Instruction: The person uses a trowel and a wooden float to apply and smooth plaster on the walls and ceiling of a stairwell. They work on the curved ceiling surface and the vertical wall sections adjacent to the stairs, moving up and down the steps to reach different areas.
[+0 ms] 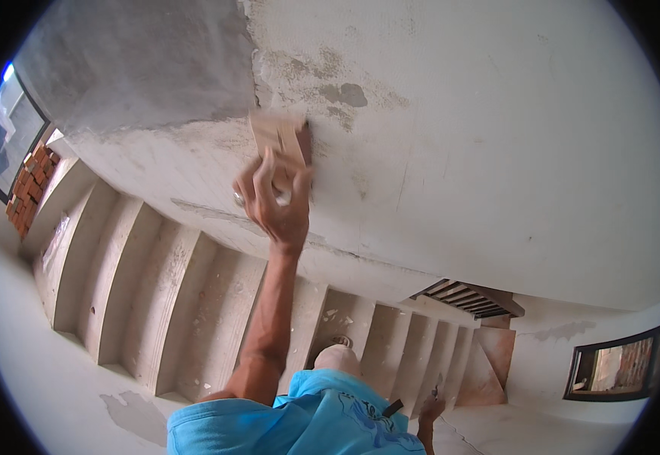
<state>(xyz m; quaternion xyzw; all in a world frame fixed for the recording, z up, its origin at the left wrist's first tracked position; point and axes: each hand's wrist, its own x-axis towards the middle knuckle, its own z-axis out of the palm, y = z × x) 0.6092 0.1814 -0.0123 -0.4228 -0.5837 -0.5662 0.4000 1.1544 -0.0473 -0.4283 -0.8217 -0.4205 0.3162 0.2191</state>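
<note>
My left hand (273,197) grips a flat, pale wooden float (277,129), blurred by movement, against the plastered wall (496,152) at upper centre, beside the edge of a grey patch (155,61) of smoother plaster. Rough stains and chipped spots show just above the float. Low at the right, by my blue shirt, my right hand (428,409) is closed on a small tool (438,387) with a thin metal part, too small to name exactly.
Dusty concrete stairs (140,288) run beneath me from left to right. Stacked red bricks (30,186) stand by a framed window (7,133) at far left. At right are a dark slatted grate (466,299) and another window (618,360).
</note>
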